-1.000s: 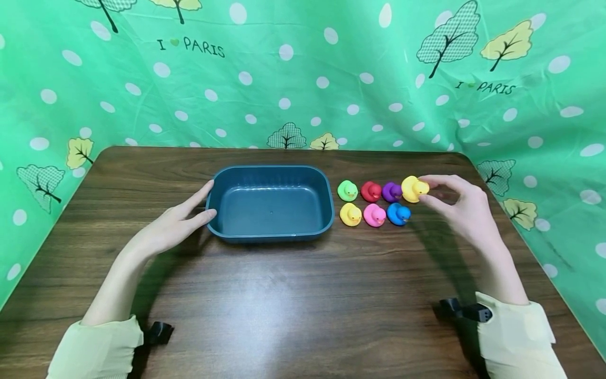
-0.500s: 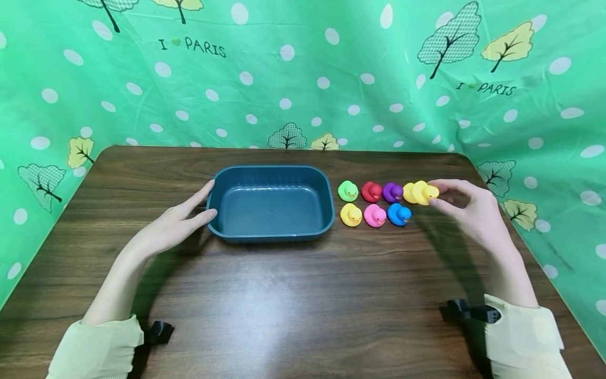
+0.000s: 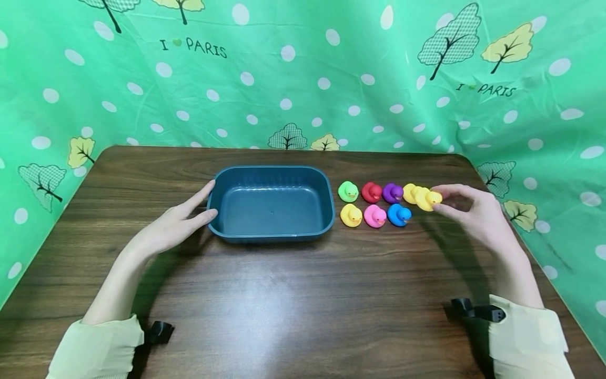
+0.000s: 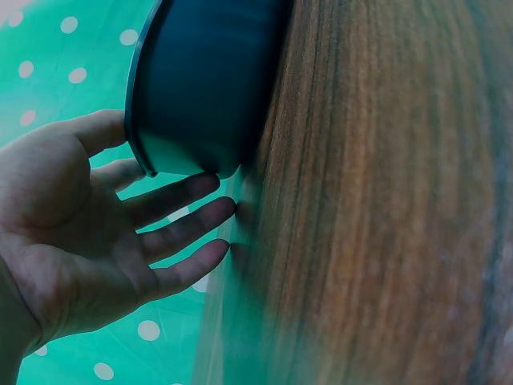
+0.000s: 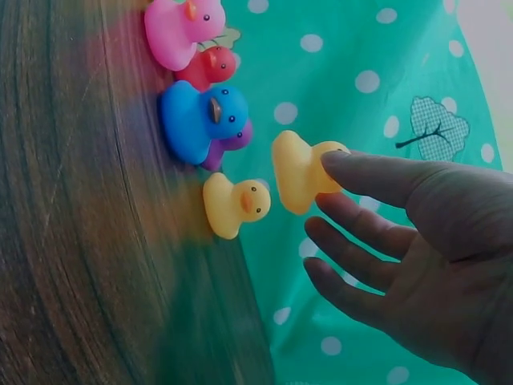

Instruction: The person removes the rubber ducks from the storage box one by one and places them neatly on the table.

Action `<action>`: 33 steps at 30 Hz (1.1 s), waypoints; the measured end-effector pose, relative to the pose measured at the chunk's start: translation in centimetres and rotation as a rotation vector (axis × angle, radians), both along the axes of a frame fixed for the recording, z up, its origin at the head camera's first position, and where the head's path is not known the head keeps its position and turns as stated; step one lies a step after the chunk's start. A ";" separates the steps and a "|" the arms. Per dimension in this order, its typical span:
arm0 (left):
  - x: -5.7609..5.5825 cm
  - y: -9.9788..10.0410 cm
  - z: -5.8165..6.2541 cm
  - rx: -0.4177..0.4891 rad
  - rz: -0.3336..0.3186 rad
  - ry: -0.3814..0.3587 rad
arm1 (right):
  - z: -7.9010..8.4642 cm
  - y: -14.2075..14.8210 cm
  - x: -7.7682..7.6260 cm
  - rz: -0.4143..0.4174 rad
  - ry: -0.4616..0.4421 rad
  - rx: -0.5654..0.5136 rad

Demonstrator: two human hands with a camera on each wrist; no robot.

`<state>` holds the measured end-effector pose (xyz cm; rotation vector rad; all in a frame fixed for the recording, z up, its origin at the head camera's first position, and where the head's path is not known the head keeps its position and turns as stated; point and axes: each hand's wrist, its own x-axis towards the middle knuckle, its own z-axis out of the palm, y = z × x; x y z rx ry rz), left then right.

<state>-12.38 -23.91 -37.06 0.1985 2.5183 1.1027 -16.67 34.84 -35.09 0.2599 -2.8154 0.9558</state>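
My right hand pinches a yellow rubber duck between thumb and fingertips, holding it above the table. In the right wrist view this held duck hangs apart from a second yellow duck standing on the wood. From the head, the held duck partly covers that table duck. On the left, my left hand touches the near end of a dark blue plastic tub with its fingers extended. The left wrist view has the thumb and fingers against the tub's wall. Nothing lies inside the tub.
Between tub and right hand stand rubber ducks in two rows: green, red and purple behind, yellow, pink and blue in front. A green dotted curtain hangs behind the wooden table.
My right hand has moved right and a little nearer with the yellow duck, uncovering part of the yellow duck behind it. The left hand and the tub have stayed put.
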 end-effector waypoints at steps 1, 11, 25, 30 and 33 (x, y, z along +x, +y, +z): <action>0.0 0.0 0.0 -0.001 -0.001 0.000 | 0.0 0.1 0.0 0.002 -0.010 0.007; -0.1 0.0 0.0 0.002 -0.002 -0.001 | -0.5 1.0 -0.2 0.016 -0.073 0.060; 0.0 -0.1 0.0 -0.016 -0.001 0.006 | -1.6 1.3 -0.6 0.054 -0.100 0.101; 0.0 -0.1 0.0 -0.016 -0.002 0.007 | -1.9 1.3 -0.6 0.055 -0.130 0.113; 0.0 -0.1 0.0 -0.012 -0.002 0.008 | -2.1 1.3 -0.6 0.048 -0.143 0.112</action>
